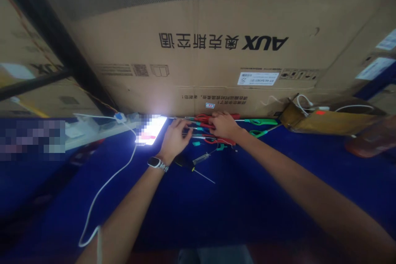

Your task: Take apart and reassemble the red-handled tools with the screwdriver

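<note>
Several stick lighters with long metal rods lie in a row against the carton; some have red handles, others a green handle (260, 122). My right hand (226, 126) is closed on a red-handled stick lighter (227, 141) in the bunch. Over the rod ends, my left hand (177, 137) curls its fingers round a rod; exactly which lighter it belongs to is hidden. Just in front of the hands lie a small clear part (201, 158), a green piece (220, 147) and a screwdriver (202, 175) with a dark handle.
A large AUX carton (198, 57) rises behind the blue table surface (247, 206). Left of my hands a lit phone (153, 130) glows, near a white cable (102, 187) and a power strip (102, 132). On the right stands a brown box (328, 120) with white cables.
</note>
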The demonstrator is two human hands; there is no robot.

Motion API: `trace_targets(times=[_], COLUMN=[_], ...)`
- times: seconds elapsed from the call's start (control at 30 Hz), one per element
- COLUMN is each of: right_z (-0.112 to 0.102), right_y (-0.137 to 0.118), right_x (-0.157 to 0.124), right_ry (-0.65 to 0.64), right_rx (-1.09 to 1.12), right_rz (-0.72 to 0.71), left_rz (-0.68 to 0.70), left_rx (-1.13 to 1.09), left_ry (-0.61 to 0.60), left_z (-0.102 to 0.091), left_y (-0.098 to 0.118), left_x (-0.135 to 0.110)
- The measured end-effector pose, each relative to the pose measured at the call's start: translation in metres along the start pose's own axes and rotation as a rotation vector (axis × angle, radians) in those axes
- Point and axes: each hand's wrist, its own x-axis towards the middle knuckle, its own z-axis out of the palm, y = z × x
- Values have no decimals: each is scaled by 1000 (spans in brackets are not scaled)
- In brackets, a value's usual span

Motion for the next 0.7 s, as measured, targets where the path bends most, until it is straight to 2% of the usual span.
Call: trace_targets(times=[0.13,0.23,0.33,0.4,0.47,0.53,0.6,0.7], right_z=[-8,-19,-28,-27,-21,-13,-7,-9], right_y=[0,-2,-14,-27,-43,-58,-71,-86], right_x=[1,-9,-29,-44,-57,-65,-68,-66], right_ry=[58,110,137,167,187,166,203,252], right_rx=[-40,69,318,547,773,948,975,785], right_rz=[-109,-70,-4,-8,10,78,168,284], left_rz=[-49,-121,-319,-451,-496,-509,-541,-594], left_rx=[-112,-269,-580,-878,-1135,-1280,-1350,-1428], left_ry=[71,137,190,159,97,76,132,268], left_z=[-3,-3,0,2,6,10,16,24], left_y=[4,11,24,37,49,59,66,73], left_x=[0,0,-1,-2,-3,-4,-4,-3])
